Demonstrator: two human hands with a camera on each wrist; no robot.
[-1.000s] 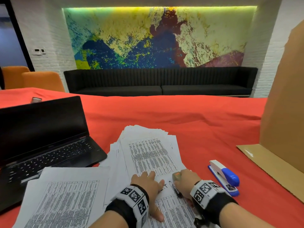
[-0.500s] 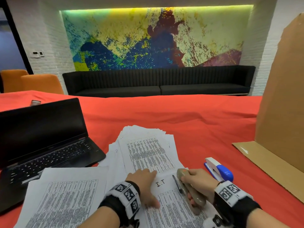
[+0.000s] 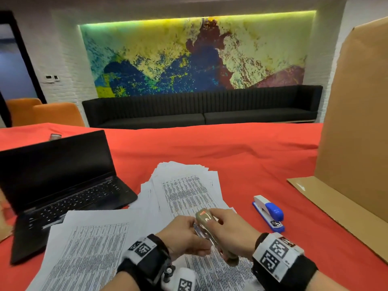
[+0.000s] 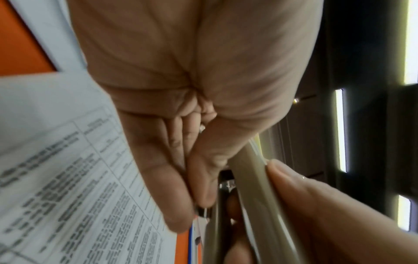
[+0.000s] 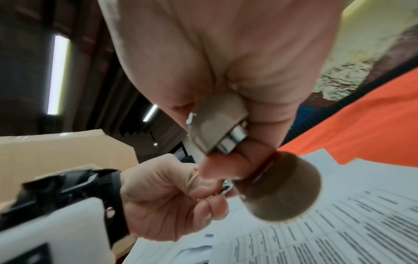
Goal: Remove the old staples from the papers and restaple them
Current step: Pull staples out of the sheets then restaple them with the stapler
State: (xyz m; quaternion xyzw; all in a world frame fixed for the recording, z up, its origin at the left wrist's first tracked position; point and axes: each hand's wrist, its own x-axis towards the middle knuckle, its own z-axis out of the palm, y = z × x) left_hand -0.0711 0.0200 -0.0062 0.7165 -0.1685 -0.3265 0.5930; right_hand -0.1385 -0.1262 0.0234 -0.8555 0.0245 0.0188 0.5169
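Observation:
My right hand (image 3: pixel 228 229) grips a beige stapler (image 3: pixel 206 221) and holds it tilted above the printed papers (image 3: pixel 184 192). My left hand (image 3: pixel 189 236) meets it from the left and pinches the metal part on the stapler's underside. In the left wrist view the thumb and fingers (image 4: pixel 178 200) close on that metal strip beside the beige body (image 4: pixel 253 187). The right wrist view shows the stapler's rear end (image 5: pixel 217 128) in my palm, with the left hand (image 5: pixel 172 196) curled below it. No staple is visible in the sheets.
A blue and white stapler (image 3: pixel 269 213) lies on the red tablecloth (image 3: pixel 231 156) to the right. An open black laptop (image 3: pixel 58 181) sits at the left, behind a second paper stack (image 3: pixel 90 248). An upright cardboard sheet (image 3: pixel 357 143) stands along the right.
The right hand has lifted the beige stapler off the papers. The left hand has left the sheet it pressed and come up to pinch the stapler's metal part.

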